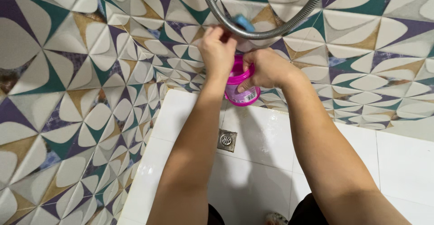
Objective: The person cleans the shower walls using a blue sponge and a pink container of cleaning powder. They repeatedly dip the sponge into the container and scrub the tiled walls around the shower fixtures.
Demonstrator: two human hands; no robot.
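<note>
Two hands work a pink tub over a white shower floor.

Nearest, a floor drain (226,140) sits in the wet-looking white floor (407,161). Above it the right hand (266,67) has its fingers clamped around the pink tub (242,89), held in the air close to the patterned tiled wall (68,71). The left hand (218,49) has fingers bunched at the tub's top, beside something small and blue (244,22); whether they pinch it I cannot tell. A metal shower hose (271,33) loops just beyond. With damp fingers the tub could slip and spill.
</note>
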